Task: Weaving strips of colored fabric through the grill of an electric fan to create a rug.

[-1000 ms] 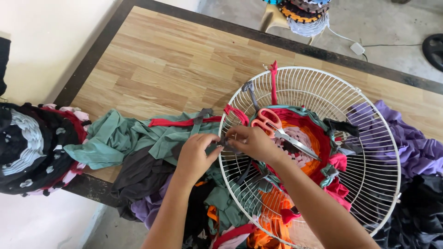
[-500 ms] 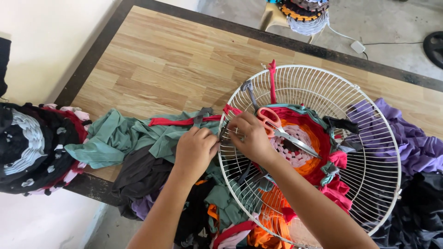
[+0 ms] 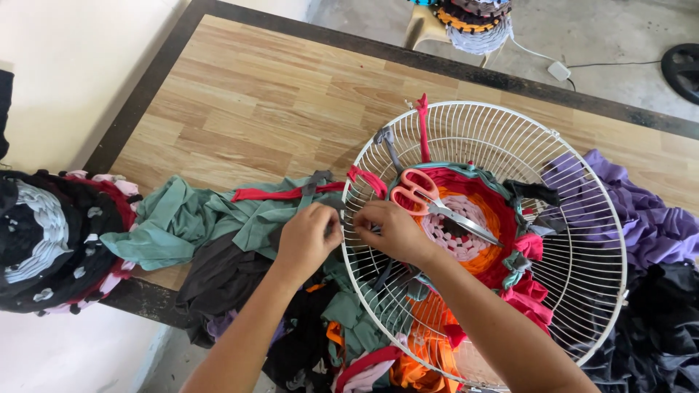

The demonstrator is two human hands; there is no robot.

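A round white wire fan guard [image 3: 582, 240] lies on a wooden table [image 3: 255, 102]. Cloth strips are woven through its centre into a pink, orange, red and teal disc [image 3: 488, 211]. Red-handled scissors [image 3: 426, 196] rest on the weaving. My left hand [image 3: 306, 236] and my right hand [image 3: 389, 229] meet at the guard's left rim, both pinching a dark grey cloth strip [image 3: 342, 211] among the wires. Red and grey strips [image 3: 291, 193] trail left from the rim over a green cloth [image 3: 189, 218].
A finished round woven mat [image 3: 51, 240] in black, white and red hangs off the left edge. Purple cloth [image 3: 655, 218] and black cloth [image 3: 655, 335] lie to the right. More woven mats sit on a stool [image 3: 466, 18] beyond the table. Mixed cloth scraps [image 3: 313, 342] hang below.
Both hands have drawn together at the guard's left rim and shifted slightly left. The scissors and the guard have not moved.
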